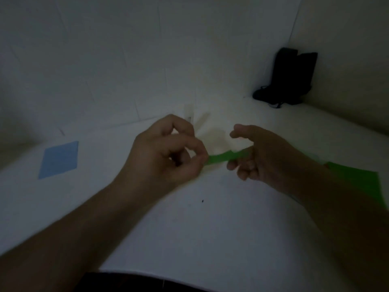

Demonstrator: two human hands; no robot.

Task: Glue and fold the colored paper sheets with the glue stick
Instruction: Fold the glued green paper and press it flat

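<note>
Stretching between the two hands was a narrow green paper strip (228, 156), held up in the air just above the white desk (210, 228). The left hand (168, 152) had its fingers curled in tight, thumb and fingertips pinching the strip's left end, back of the hand facing the camera. The right hand (259, 152) gripped the other end, the strip running in under the thumb, index finger arched loosely above and the lower fingers curled beneath. Both forearms came in from the bottom corners and angled toward the middle, wrists fairly level with each other.

Just behind the right wrist lay a larger green paper sheet (357, 180), flat on the desk and partly hidden by that forearm. Well apart on the left sat a blue paper sheet (60, 160), flat too. Beyond the hands a pale, blurred object (189, 112) rested near the wall; it was too dim to identify. Far back in the right corner, against the wall, stood a black object (290, 79) with a cord trailing at its base.
</note>
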